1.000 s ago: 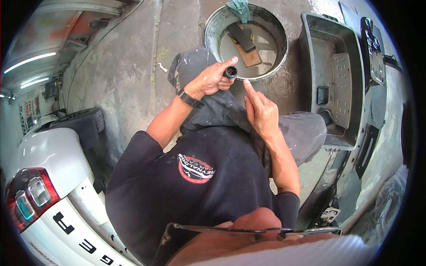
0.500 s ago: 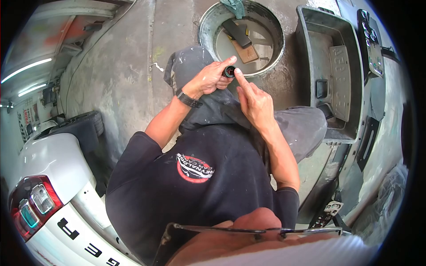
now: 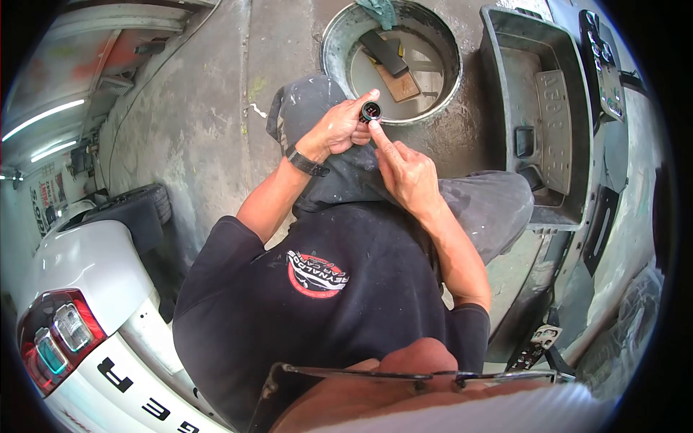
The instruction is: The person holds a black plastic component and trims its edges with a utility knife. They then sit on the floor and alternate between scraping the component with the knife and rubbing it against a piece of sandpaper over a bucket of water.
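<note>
My left hand [image 3: 338, 130], with a dark watch on the wrist, is wrapped round a small round black device [image 3: 370, 110] with lit reddish characters on its face. The characters are too small to read. My right hand [image 3: 410, 175] has its index finger stretched out, the tip at the lower edge of the device, and its other fingers curled with nothing seen in them. Both hands are above my dark trousers, just in front of a round metal tub [image 3: 456, 81].
In the tub are shallow cloudy water, a dark block [image 3: 385, 53], a brown block [image 3: 401, 85] and a teal cloth [image 3: 378, 11] over the rim. A grey rectangular bin [image 3: 498, 119] stands right. A white vehicle panel with a tail light [image 3: 59, 338] is at left.
My right index finger has moved down and left, from the right side of the device to its lower edge. The device's face has tilted and its reddish characters show more clearly.
</note>
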A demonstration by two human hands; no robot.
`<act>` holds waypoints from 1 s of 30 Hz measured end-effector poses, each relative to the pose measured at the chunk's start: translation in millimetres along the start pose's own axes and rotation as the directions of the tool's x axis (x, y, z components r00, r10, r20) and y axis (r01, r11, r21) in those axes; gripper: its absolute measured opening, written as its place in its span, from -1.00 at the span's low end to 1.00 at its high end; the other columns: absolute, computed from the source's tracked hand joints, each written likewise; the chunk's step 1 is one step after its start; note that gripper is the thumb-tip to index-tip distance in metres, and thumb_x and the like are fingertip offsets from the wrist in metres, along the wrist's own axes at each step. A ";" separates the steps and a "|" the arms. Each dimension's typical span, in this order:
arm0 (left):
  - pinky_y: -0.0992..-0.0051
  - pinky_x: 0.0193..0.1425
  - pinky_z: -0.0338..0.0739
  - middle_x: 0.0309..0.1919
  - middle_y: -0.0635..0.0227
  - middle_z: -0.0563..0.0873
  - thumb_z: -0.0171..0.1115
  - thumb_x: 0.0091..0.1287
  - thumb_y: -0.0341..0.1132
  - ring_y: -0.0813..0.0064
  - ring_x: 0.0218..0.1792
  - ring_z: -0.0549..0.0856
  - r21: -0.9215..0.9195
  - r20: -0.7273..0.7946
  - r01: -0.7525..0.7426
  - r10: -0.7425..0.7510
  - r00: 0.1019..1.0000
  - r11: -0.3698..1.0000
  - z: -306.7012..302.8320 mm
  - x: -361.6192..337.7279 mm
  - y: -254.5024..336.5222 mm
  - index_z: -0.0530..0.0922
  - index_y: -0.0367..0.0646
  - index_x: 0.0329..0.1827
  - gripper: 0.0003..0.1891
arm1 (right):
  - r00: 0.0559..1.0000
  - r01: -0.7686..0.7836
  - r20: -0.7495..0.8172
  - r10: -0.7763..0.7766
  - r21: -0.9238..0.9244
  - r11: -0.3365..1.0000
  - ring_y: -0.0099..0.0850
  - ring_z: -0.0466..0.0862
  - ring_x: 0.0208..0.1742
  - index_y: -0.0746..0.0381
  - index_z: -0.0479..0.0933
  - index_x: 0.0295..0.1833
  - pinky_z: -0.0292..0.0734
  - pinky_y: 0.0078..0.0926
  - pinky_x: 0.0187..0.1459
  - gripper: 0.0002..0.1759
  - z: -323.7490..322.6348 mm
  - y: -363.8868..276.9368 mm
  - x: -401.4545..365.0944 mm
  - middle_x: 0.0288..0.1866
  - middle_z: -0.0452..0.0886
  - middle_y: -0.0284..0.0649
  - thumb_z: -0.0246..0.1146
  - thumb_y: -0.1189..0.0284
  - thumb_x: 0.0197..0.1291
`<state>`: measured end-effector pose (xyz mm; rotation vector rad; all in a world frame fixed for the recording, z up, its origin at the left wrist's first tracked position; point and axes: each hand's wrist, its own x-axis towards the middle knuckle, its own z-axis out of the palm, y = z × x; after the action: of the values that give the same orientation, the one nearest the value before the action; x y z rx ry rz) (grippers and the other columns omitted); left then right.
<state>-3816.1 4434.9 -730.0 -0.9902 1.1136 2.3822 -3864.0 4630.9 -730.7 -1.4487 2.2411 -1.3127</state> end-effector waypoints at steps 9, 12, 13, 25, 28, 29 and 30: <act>0.58 -0.61 0.00 -0.72 0.66 0.17 0.15 0.51 0.13 0.70 -0.72 0.12 -0.024 0.007 -0.007 0.007 1.000 1.000 -0.7 1.1 -2.1 0.41 -0.04 -0.50 -0.50 | 1.000 -0.006 -0.025 0.005 -0.035 0.999 -0.25 0.62 -0.52 0.10 0.42 0.47 0.57 -0.25 -0.47 -0.31 -1.3 3.9 -0.5 -0.50 0.48 -0.23 0.34 0.55 0.18; 0.58 -0.61 0.01 -0.72 0.64 0.21 0.15 0.51 0.13 0.70 -0.72 0.14 -0.018 0.006 -0.002 0.003 1.000 1.000 -0.6 1.0 -1.5 0.43 -0.07 -0.48 -0.49 | 1.000 -0.020 -0.025 0.019 -0.026 0.999 -0.24 0.62 -0.52 0.10 0.41 0.47 0.57 -0.24 -0.47 -0.32 -3.0 4.1 -0.2 -0.49 0.49 -0.22 0.33 0.54 0.20; 0.57 -0.61 0.01 -0.72 0.63 0.23 0.15 0.51 0.13 0.70 -0.72 0.14 -0.014 0.008 -0.001 0.001 1.000 1.000 -0.6 0.9 -1.2 0.43 -0.08 -0.48 -0.49 | 0.999 -0.025 -0.025 0.025 -0.021 0.999 -0.24 0.62 -0.52 0.10 0.41 0.48 0.57 -0.24 -0.47 -0.32 -3.6 3.9 0.0 -0.49 0.50 -0.22 0.33 0.54 0.21; 0.62 -0.62 0.05 -0.73 0.66 0.25 -0.01 0.58 0.15 0.74 -0.74 0.17 0.089 0.058 0.049 -0.054 0.997 0.995 -2.8 -0.2 -0.1 0.51 -0.09 -0.41 -0.47 | 0.993 -0.082 -0.079 0.088 0.078 0.994 -0.15 0.69 -0.43 0.12 0.45 0.43 0.59 -0.25 -0.41 -0.38 -3.2 10.8 2.5 -0.37 0.64 -0.11 0.33 0.55 0.22; 0.63 -0.62 0.06 -0.74 0.66 0.24 -0.07 0.59 0.19 0.73 -0.73 0.19 -0.008 0.145 0.098 -0.096 0.985 0.995 0.4 -0.5 -5.4 0.50 -0.09 -0.45 -0.42 | 0.968 -0.152 -0.128 0.216 0.389 0.909 -0.32 0.69 -0.48 0.17 0.50 0.38 0.58 -0.40 -0.43 -0.48 2.1 11.3 5.5 -0.33 0.69 -0.17 0.29 0.56 0.30; 0.63 -0.62 0.06 -0.75 0.67 0.23 -0.05 0.57 0.21 0.73 -0.73 0.18 -0.053 0.149 0.110 -0.101 0.984 0.993 1.0 0.6 -10.2 0.50 -0.10 -0.45 -0.41 | 0.951 -0.239 -0.053 0.305 0.503 0.831 -0.41 0.66 -0.49 0.18 0.52 0.36 0.57 -0.45 -0.44 -0.52 0.8 11.0 5.3 -0.35 0.69 -0.22 0.28 0.55 0.33; 0.63 -0.62 0.07 -0.75 0.67 0.21 -0.04 0.56 0.23 0.73 -0.73 0.16 -0.098 0.153 0.122 -0.106 0.982 0.988 1.4 2.8 -16.8 0.50 -0.10 -0.44 -0.41 | 0.924 -0.323 0.032 0.382 0.602 0.730 -0.50 0.63 -0.50 0.20 0.54 0.34 0.55 -0.51 -0.45 -0.56 -1.7 10.5 5.5 -0.36 0.68 -0.26 0.27 0.54 0.36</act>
<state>-3809.5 4446.7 -740.3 -0.8698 0.8609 2.3992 -3874.6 4628.9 -735.8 -0.7020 1.7582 -1.7482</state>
